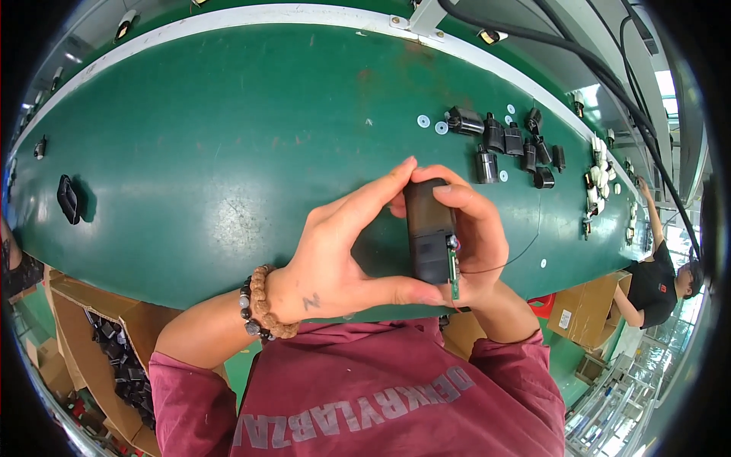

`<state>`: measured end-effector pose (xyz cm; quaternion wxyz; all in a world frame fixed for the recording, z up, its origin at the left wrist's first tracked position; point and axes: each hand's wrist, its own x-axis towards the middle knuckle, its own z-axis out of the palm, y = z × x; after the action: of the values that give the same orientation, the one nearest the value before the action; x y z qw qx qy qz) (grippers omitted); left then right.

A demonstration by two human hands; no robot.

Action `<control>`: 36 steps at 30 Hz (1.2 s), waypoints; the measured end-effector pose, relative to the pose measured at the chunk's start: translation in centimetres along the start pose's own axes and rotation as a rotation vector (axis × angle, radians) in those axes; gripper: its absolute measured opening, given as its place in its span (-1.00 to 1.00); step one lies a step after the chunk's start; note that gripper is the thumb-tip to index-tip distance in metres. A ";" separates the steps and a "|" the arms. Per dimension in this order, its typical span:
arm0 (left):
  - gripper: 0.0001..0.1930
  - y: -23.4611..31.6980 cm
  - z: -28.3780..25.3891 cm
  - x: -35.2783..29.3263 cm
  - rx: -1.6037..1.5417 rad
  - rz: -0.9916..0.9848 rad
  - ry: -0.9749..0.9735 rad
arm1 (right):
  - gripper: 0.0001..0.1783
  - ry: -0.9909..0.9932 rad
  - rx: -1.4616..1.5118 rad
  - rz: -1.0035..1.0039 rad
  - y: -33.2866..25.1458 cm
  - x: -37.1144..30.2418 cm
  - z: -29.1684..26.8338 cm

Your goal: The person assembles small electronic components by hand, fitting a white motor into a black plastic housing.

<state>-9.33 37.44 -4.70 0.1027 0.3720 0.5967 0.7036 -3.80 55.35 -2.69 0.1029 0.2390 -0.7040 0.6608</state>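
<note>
Now my left hand (335, 251) and right hand (476, 236) pinch the black box (428, 228); its green board (454, 268) sticks out, not yet in.

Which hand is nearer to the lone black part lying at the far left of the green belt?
Left. The left hand is on the side toward the lone black part, though well apart from it; the right hand is farther, behind the black housing.
</note>
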 end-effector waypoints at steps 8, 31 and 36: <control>0.22 2.2 1.0 0.1 0.173 0.011 0.075 | -0.48 -0.018 0.409 -0.002 1.4 0.0 0.2; -0.64 13.7 -23.3 -22.5 0.882 -0.521 1.005 | -0.34 0.443 0.357 1.519 -12.5 -30.1 -10.8; -0.71 11.8 -33.0 -39.1 0.898 -0.697 1.269 | -0.36 0.087 -0.693 2.093 -11.1 -31.1 -12.4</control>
<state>0.29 -13.91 -9.92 -0.1977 -0.2921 0.8442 0.4037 26.26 73.63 -5.93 -0.4215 -0.5406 -0.7012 0.1960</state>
